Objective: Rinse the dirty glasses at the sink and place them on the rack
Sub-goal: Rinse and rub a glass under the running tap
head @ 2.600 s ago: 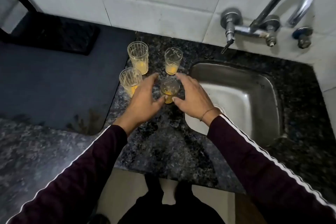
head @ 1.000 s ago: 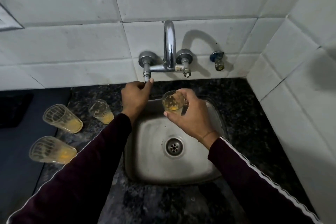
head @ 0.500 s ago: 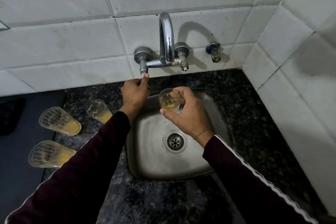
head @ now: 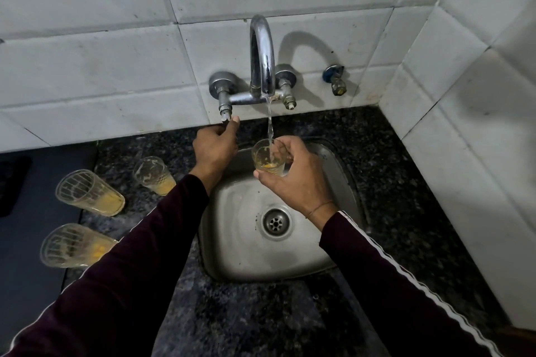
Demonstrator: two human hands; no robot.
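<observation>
From my feed the scene is dim and greyish, with the dark bench [head: 391, 182] swallowing detail while the white wall tiles [head: 87, 61] catch a soft glare patch up at the top left. Light comes from above and to the left, since the faucet [head: 262, 52] throws a curved shadow rightwards onto the tiles. Grout lines bow near the edges from the wide lens, and the sleeves at the bottom look soft.
</observation>
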